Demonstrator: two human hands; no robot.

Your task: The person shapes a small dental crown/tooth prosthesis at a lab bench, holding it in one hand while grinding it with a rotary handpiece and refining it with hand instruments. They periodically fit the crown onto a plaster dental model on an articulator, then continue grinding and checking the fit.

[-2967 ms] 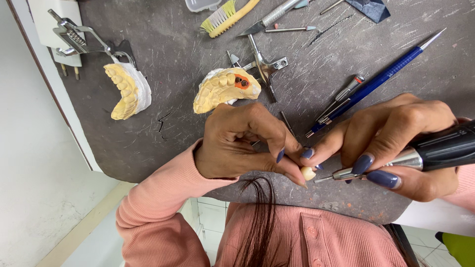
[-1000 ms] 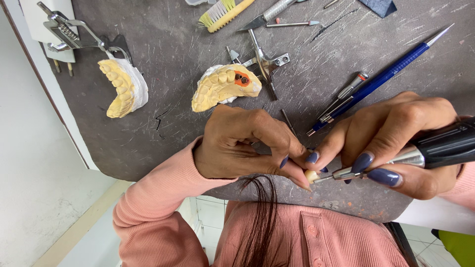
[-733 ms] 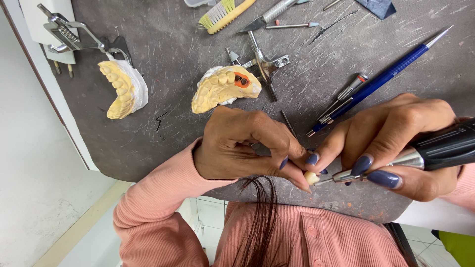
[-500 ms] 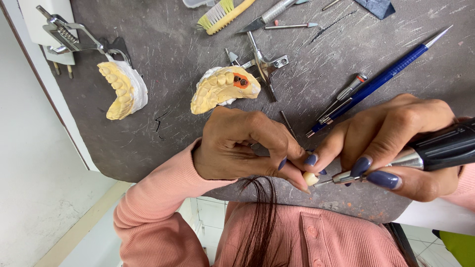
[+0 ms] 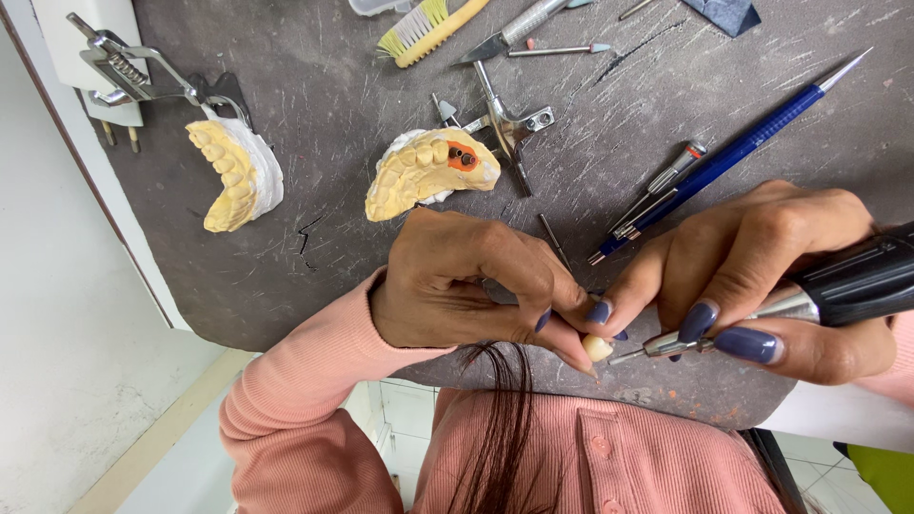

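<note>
Grey scratched worktop [image 5: 314, 247] carries two yellow dental casts [image 5: 428, 171]. Right hand [image 5: 762, 271] clamps a rotary handpiece [image 5: 838, 286]; left hand [image 5: 466, 286] pinches a small tooth crown [image 5: 597, 347] at the near edge. Grinding appears underway; next calls for steady bur contact.

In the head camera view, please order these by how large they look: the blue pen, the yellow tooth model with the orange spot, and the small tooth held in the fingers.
1. blue pen, longest.
2. yellow tooth model, shorter but bulkier.
3. small tooth, clearly smallest, though nearest the camera.
</note>
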